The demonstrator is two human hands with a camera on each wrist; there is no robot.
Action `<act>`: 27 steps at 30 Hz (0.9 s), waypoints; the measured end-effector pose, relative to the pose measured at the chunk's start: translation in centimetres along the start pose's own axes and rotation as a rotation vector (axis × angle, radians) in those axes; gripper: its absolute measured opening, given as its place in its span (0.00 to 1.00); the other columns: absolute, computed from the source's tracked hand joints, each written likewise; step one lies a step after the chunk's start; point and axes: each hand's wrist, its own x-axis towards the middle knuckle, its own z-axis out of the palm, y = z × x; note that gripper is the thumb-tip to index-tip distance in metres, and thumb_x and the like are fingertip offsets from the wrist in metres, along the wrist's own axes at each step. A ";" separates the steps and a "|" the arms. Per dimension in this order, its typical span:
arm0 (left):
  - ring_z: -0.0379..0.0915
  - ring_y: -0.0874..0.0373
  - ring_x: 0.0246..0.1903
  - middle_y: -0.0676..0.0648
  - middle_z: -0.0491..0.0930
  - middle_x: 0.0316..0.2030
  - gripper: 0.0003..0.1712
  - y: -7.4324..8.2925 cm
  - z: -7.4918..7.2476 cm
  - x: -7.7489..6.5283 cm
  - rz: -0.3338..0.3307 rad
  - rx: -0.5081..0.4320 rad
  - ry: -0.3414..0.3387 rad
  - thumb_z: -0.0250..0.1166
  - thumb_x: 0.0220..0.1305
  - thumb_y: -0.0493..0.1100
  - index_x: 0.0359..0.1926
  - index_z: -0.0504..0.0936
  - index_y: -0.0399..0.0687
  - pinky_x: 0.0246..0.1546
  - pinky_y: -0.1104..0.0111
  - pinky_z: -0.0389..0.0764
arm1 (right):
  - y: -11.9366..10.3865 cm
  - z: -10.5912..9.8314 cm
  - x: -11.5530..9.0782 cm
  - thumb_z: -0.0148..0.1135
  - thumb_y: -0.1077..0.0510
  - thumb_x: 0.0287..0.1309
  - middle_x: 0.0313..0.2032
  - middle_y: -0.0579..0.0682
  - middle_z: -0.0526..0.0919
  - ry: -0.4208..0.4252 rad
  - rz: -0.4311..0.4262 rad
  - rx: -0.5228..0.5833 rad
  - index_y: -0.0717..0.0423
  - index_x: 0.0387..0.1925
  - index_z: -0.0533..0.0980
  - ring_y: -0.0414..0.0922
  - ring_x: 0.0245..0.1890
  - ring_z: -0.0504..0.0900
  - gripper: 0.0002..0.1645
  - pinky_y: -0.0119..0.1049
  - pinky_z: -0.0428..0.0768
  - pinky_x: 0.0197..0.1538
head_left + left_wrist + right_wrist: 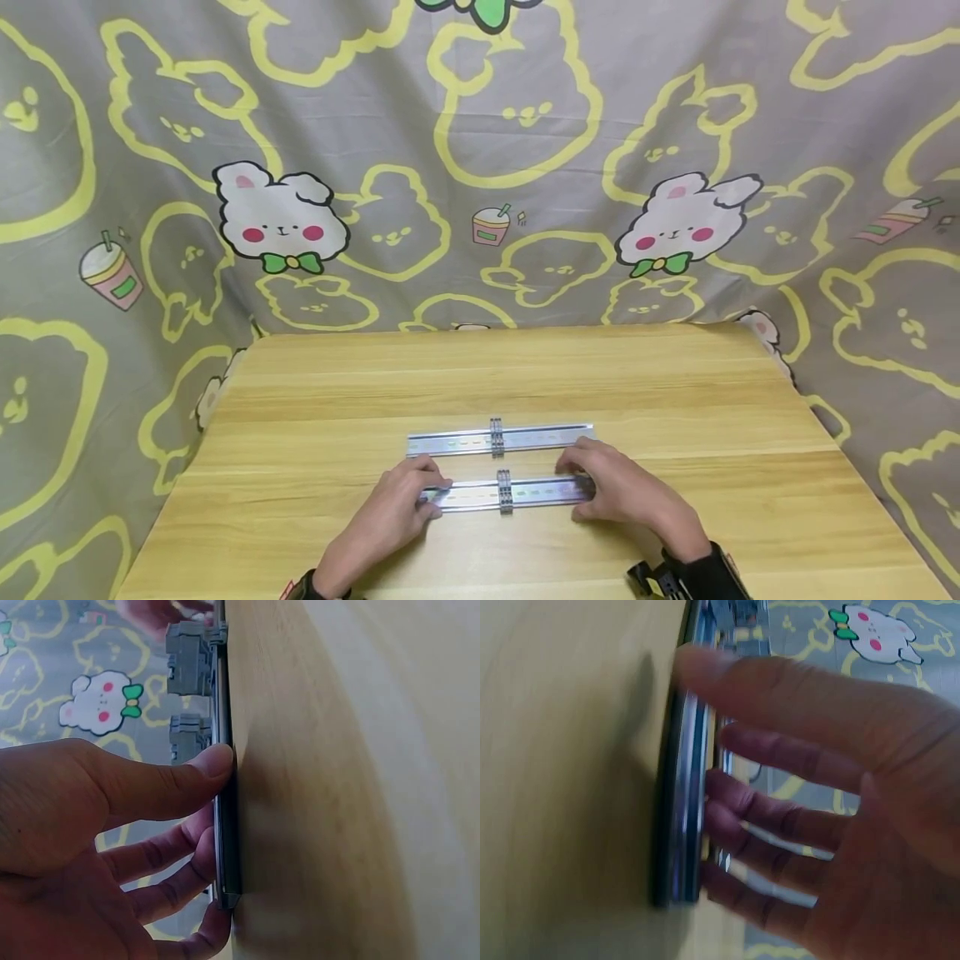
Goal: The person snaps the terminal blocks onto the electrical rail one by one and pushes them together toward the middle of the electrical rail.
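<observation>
Two slotted metal DIN rails lie roughly parallel, each with a small group of grey terminal blocks near its middle. My left hand (401,500) grips the left end of the near rail (480,497), thumb on its near edge and fingers on the far side. My right hand (618,487) spreads loosely around that rail's right end. In the right wrist view its blurred thumb (757,682) overlaps the rail, and the fingers bend behind it. The near blocks (505,492) sit between both hands. Beyond them lies the far rail (450,443) with its blocks (497,437).
The rails are on a light wood-grain table (337,375). A grey curtain (390,192) with yellow outlines and white rabbits hangs behind the table and along both sides. Black straps (708,575) with cameras are on the wrists.
</observation>
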 end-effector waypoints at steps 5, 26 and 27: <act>0.74 0.59 0.33 0.52 0.79 0.37 0.16 -0.1 -0.2 0.0 0.002 -0.014 0.004 0.75 0.48 0.35 0.41 0.89 0.41 0.34 0.67 0.82 | 0.5 -0.3 -0.2 0.74 0.64 0.38 0.37 0.45 0.76 -0.016 0.021 -0.049 0.53 0.38 0.78 0.44 0.35 0.72 0.21 0.40 0.77 0.38; 0.73 0.58 0.35 0.51 0.79 0.38 0.17 -0.2 -0.4 0.0 0.006 -0.001 0.035 0.75 0.47 0.36 0.42 0.88 0.42 0.34 0.62 0.80 | 1.1 0.0 0.4 0.74 0.61 0.43 0.36 0.44 0.76 0.001 -0.001 -0.046 0.54 0.38 0.78 0.42 0.34 0.73 0.18 0.38 0.77 0.36; 0.73 0.58 0.35 0.51 0.80 0.38 0.18 -0.2 -0.6 0.0 0.011 -0.007 0.045 0.75 0.47 0.36 0.43 0.88 0.42 0.35 0.62 0.80 | 1.1 0.0 0.4 0.74 0.60 0.44 0.36 0.44 0.77 0.002 -0.003 -0.037 0.54 0.38 0.78 0.42 0.34 0.74 0.17 0.38 0.78 0.37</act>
